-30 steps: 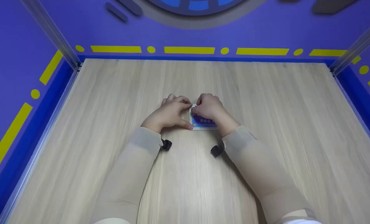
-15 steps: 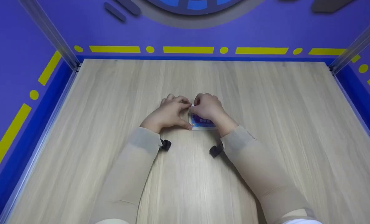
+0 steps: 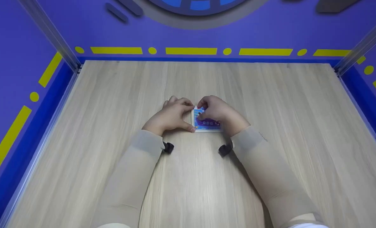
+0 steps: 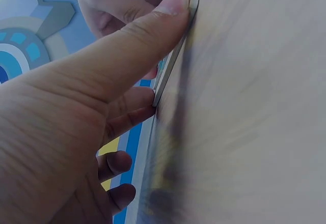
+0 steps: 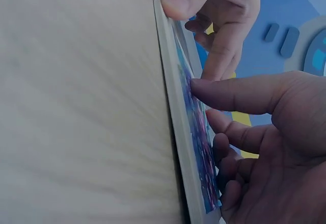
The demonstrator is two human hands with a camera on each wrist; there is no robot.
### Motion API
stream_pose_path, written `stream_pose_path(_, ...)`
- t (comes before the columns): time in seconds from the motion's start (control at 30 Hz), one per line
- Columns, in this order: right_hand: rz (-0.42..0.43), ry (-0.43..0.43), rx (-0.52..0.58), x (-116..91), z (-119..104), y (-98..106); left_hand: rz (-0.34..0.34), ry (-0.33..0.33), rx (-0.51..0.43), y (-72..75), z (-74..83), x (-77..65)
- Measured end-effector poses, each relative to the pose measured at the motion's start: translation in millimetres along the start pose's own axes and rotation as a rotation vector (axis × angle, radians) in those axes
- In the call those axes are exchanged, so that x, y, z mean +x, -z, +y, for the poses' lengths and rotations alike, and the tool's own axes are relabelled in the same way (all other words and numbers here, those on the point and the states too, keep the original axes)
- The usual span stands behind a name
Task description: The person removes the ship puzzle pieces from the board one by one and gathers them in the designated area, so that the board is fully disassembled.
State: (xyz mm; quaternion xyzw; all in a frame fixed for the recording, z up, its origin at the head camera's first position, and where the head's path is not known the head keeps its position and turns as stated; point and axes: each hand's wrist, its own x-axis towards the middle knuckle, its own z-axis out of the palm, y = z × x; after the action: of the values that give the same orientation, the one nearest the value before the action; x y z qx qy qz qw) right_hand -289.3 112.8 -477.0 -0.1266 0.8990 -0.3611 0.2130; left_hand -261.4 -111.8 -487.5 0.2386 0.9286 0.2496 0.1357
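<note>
A small flat picture board (image 3: 208, 128) with a pale border and a blue and purple print lies on the table. My left hand (image 3: 172, 114) holds its left side, thumb at the near corner and forefinger at the far one. In the left wrist view the thumb tip presses on the edge of the board (image 4: 173, 63). My right hand (image 3: 218, 110) is over the board's right part, hiding some of the print. Its thumb and forefinger stand apart, tips on the printed face (image 5: 199, 137); its other fingers curl loosely. Nothing shows between thumb and forefinger.
The wooden table (image 3: 118, 95) spreads around the board. Blue-purple panels (image 3: 188, 38) with yellow dashes stand behind it and along both sides. A small black device (image 3: 168, 148) sits at the left wrist, another black device (image 3: 225, 150) at the right.
My right hand has shifted a little right, its thumb and forefinger parting from a pinch near the board's far-left corner. More of the print's upper left shows. The left hand keeps its hold.
</note>
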Motion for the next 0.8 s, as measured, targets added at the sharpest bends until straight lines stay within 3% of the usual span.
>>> stream_pose_path(0.6,0.07,0.074,0.052,-0.7,5.2,-1.2,0.0,-0.01,0.011,0.6,0.3,-1.1)
stream_pose_path(0.8,0.078,0.051,0.111,-0.6,8.0,1.8,0.003,-0.011,0.028,0.1,0.6,-0.3)
